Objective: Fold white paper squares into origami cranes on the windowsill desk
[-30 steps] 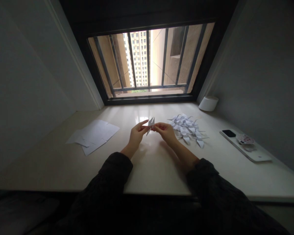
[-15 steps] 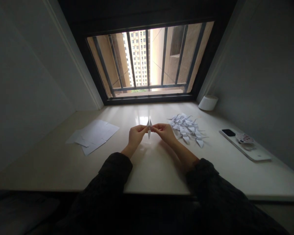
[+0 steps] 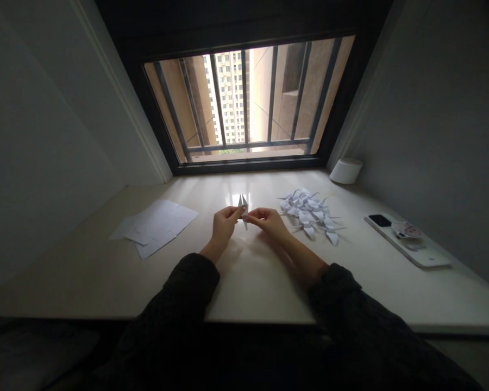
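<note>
A small folded piece of white paper [image 3: 243, 205] stands upright between my two hands, just above the pale desk [image 3: 248, 282]. My left hand [image 3: 223, 224] pinches its left side with fingers closed. From the right, my right hand [image 3: 269, 221] pinches the same piece. Both forearms in dark sleeves reach in from the bottom. To the right of my right hand lies a pile of several folded white paper cranes [image 3: 309, 213].
Loose white paper sheets [image 3: 155, 224] lie at the left. A white phone [image 3: 407, 245] with a round sticker grip rests at the right, and a white round object [image 3: 346, 170] sits in the back right corner. A barred window [image 3: 248, 100] lies beyond.
The folded paper has turned from a wide slanted shape to a narrow upright one, and both hands have shifted slightly left with it.
</note>
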